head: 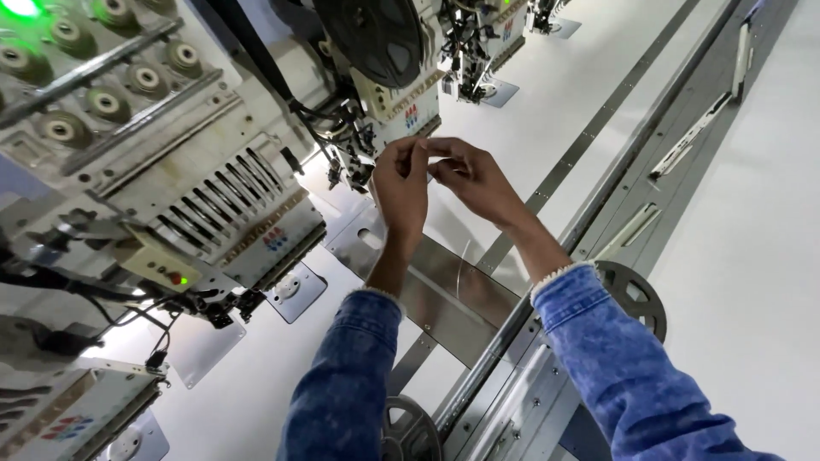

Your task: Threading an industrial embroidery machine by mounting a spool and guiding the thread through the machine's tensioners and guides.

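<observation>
Denim sleeves (598, 358) rise from the bottom edge to both hands, left hand (401, 183) and right hand (470, 175), fingertips pinched together on a thin thread (461, 265) trailing downward, just right of the embroidery head (376, 111) at upper centre.

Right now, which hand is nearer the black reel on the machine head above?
Left. The left hand is just below the black reel, beside the needle assembly; the right hand sits farther out over the white table.
</observation>
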